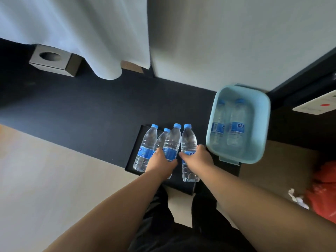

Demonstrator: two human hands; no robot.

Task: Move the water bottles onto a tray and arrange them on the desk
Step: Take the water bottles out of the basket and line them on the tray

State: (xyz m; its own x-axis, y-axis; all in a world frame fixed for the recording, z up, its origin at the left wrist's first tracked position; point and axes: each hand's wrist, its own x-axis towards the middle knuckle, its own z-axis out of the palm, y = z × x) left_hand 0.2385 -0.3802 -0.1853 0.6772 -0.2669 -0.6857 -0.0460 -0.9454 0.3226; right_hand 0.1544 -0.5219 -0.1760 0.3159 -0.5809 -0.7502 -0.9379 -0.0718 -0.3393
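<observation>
Several clear water bottles with blue caps stand upright on a black tray (135, 142) on the dark desk. My left hand (161, 163) grips the third bottle from the left (172, 140) around its blue label. My right hand (197, 158) grips the rightmost bottle (188, 139) at its label. The leftmost bottle (146, 146) and a shorter-looking one behind (162, 138) stand free. Two more bottles (236, 122) stand inside a light blue plastic basket (261, 128) to the right of the tray.
A grey square tissue box (54, 60) sits at the desk's far left. White curtains (101, 33) hang over the back edge. A white card with a red dot (316, 106) lies far right. An orange-red bag (325, 184) and crumpled paper (298, 198) lie at lower right.
</observation>
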